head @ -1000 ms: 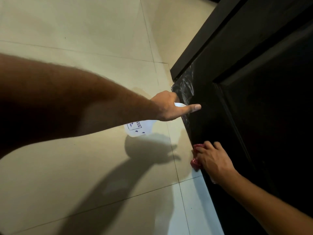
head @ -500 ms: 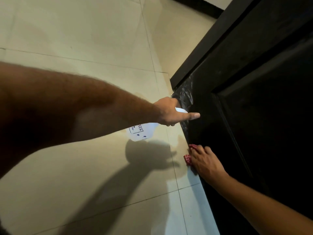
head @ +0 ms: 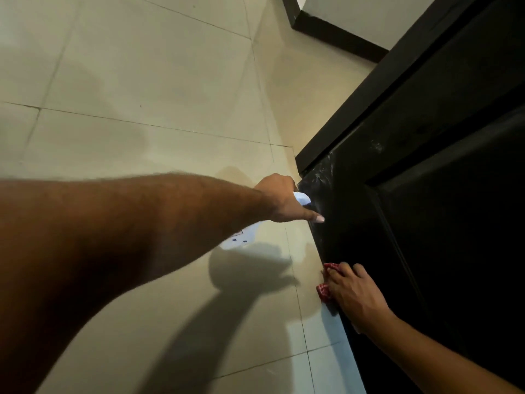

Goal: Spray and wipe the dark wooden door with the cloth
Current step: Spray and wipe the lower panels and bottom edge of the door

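- A person's left hand reaches in from the left toward the dark wooden door, which fills the right side of the view.
- Its fingers are curled round the neck of a white spray bottle. Only the forefinger is held straight, its tip at the door's left edge. Whether it touches the wood cannot be told.
- The bottle's pale body, marked with blue print, shows below the wrist.
- Pale streaks shine on the door's far lower corner, just beyond the bottle's nozzle.
- Nearer, the right hand comes in from the lower right and presses a red patterned cloth against the door's lower edge, where it meets the floor.
- That hand's fingers lie spread and nearly flat over the cloth, not closed round it. Red fabric shows in 2 places, past the fingertips and at the hand's left side.
- Beige floor tiles cover the left of the scene. The shadow of the arm and bottle falls on them between the 2 hands.
- A dark door frame borders the door on its far side, and a dark skirting board runs along the far wall.
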